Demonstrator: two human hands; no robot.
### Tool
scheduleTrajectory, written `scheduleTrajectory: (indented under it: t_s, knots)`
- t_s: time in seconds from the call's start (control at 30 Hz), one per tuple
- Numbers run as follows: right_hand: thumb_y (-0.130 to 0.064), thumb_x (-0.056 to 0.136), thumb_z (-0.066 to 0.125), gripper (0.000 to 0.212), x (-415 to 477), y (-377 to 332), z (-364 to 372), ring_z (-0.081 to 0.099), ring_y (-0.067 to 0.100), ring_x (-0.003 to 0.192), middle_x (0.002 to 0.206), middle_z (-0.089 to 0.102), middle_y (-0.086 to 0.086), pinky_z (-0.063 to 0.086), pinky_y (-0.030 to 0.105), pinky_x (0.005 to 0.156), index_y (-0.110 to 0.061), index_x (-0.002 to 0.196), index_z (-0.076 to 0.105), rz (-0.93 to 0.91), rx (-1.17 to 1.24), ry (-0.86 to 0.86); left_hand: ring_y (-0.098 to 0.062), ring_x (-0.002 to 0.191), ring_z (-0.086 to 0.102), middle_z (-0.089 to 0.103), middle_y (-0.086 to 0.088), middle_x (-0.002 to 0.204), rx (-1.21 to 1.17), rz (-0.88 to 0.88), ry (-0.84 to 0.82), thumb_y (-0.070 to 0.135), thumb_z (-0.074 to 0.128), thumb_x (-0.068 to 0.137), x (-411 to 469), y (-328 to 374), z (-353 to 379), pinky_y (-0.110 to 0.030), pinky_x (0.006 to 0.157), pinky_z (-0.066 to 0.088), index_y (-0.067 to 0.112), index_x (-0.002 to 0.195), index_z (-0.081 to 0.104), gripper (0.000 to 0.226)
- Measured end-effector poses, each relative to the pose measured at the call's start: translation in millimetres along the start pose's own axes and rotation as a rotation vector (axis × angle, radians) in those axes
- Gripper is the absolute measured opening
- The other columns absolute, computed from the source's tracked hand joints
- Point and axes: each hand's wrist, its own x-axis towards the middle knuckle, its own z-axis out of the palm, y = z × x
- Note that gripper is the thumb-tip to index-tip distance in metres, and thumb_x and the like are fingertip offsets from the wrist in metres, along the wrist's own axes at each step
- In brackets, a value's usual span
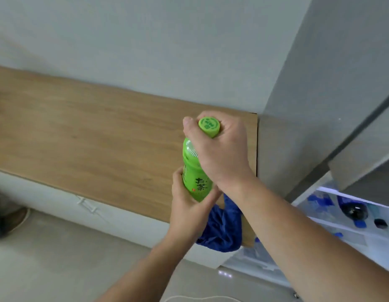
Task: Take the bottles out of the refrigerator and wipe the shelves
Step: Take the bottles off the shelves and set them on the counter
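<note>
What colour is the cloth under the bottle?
Deep blue cloth, draped over the counter edge; seen in the head view.

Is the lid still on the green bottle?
Yes, shut: the green cap sits on the green bottle, with the right hand gripping just below it.

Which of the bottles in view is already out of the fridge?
The green tea bottle, held upright over the wooden counter by both hands: right hand at the cap, left hand round the base. The blue-capped bottles sit inside the lit refrigerator.
</note>
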Motion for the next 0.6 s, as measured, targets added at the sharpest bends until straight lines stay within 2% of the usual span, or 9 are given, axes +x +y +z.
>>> scheduleTrajectory:
  t_s: [0.1,0.2,0.27,0.37,0.47,0.6]
  knots:
    - [-0.016,0.087,0.069,0.042,34.5,45.3,32.4,0.05,0.038,0.05,0.053,0.052,0.027,0.043,0.04,0.046,0.012,0.06,0.052,-0.001,-0.06,0.039,-0.03,0.095,0.068,0.068,-0.009,0.106,0.061,-0.014,0.077,0.023,0.084,0.077,56.4,-26.2,-13.2,-0.043,0.077,0.058,0.031,0.111,0.051,0.048]
    - [-0.015,0.085,0.069,0.044,58.3,84.3,50.7,0.041,0.024,0.044,0.05,0.046,0.023,0.039,0.037,0.044,0.006,0.054,0.045,0.006,-0.123,0.074,-0.029,0.093,0.068,0.071,-0.008,0.103,0.064,-0.03,0.081,0.022,0.084,0.078,99.8,-50.4,-17.5,-0.049,0.079,0.057,0.031,0.111,0.052,0.047]
    - [-0.015,0.084,0.07,0.045,70.4,109.3,57.0,0.037,0.018,0.045,0.05,0.045,0.022,0.038,0.036,0.045,0.003,0.053,0.043,0.006,-0.144,0.09,-0.026,0.093,0.069,0.072,-0.004,0.101,0.092,-0.036,0.076,0.025,0.084,0.076,123.1,-69.7,-17.7,-0.051,0.081,0.057,0.033,0.111,0.053,0.048]
    - [-0.018,0.084,0.07,0.045,80.2,143.8,62.0,0.039,0.03,0.048,0.052,0.045,0.023,0.038,0.037,0.047,0.003,0.054,0.044,0.005,-0.172,0.08,-0.028,0.096,0.067,0.071,0.001,0.098,0.184,-0.001,0.1,0.035,0.086,0.069,151.9,-97.4,-17.2,-0.056,0.078,0.057,0.035,0.106,0.054,0.049]
    - [-0.018,0.083,0.071,0.045,84.4,168.3,64.7,0.042,0.034,0.053,0.052,0.045,0.023,0.037,0.037,0.048,0.004,0.054,0.045,-0.001,-0.207,0.065,-0.025,0.106,0.06,0.065,0.01,0.099,0.345,0.066,0.101,0.049,0.084,0.064,172.3,-118.1,-16.1,-0.049,0.085,0.056,0.036,0.108,0.053,0.056]
    - [-0.018,0.083,0.071,0.046,90.6,187.7,61.2,0.041,0.032,0.052,0.051,0.042,0.02,0.037,0.037,0.049,0.0,0.054,0.041,-0.011,-0.226,0.127,-0.025,0.1,0.065,0.068,0.006,0.103,0.395,0.142,0.09,0.055,0.084,0.063,187.8,-136.6,-21.8,-0.052,0.08,0.056,0.031,0.11,0.054,0.061]
